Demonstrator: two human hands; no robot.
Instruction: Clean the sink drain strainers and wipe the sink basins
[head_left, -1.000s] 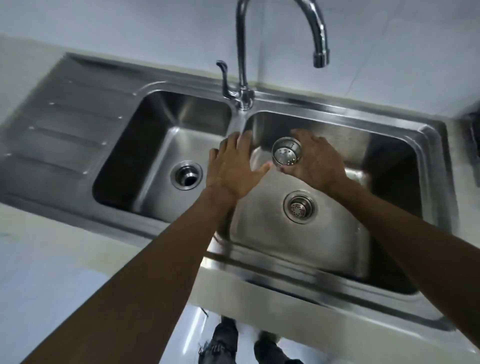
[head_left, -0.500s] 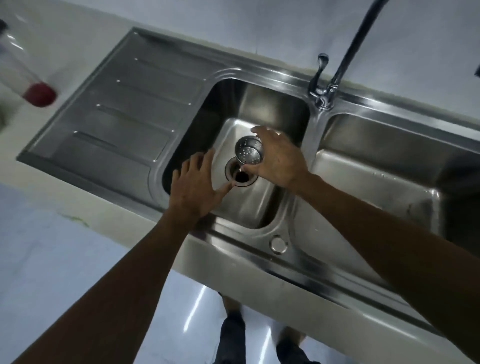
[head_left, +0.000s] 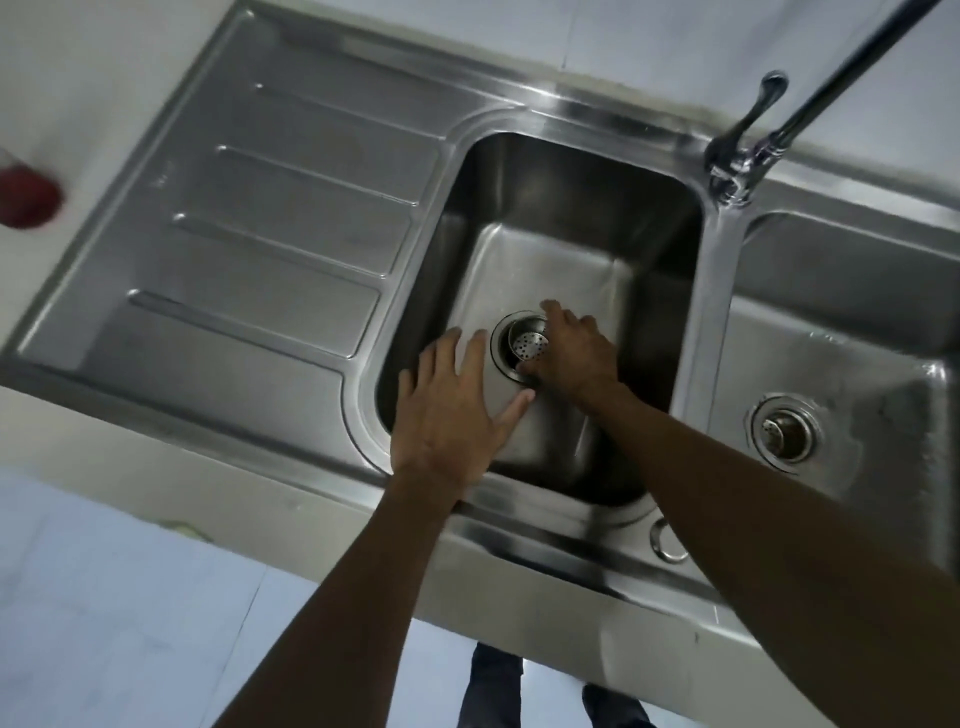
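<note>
A steel double sink fills the view. My right hand (head_left: 574, 353) reaches down into the left basin (head_left: 545, 208) and grips a perforated metal strainer basket (head_left: 529, 342), which sits tilted in the left drain opening (head_left: 501, 358). My left hand (head_left: 447, 415) hovers flat with fingers spread over the basin's front left, holding nothing. In the right basin (head_left: 841, 312) a second strainer (head_left: 783, 432) sits seated in its drain.
A ribbed steel drainboard (head_left: 260, 234) lies left of the basins. The faucet base and lever (head_left: 737, 161) stand on the divider at the back. A blurred red-bottomed object (head_left: 23, 200) sits on the counter at far left. White floor and feet show below.
My right hand has lowered the strainer from above the left drain down into its opening. My left hand stayed beside the drain. The view has shifted to the right.
</note>
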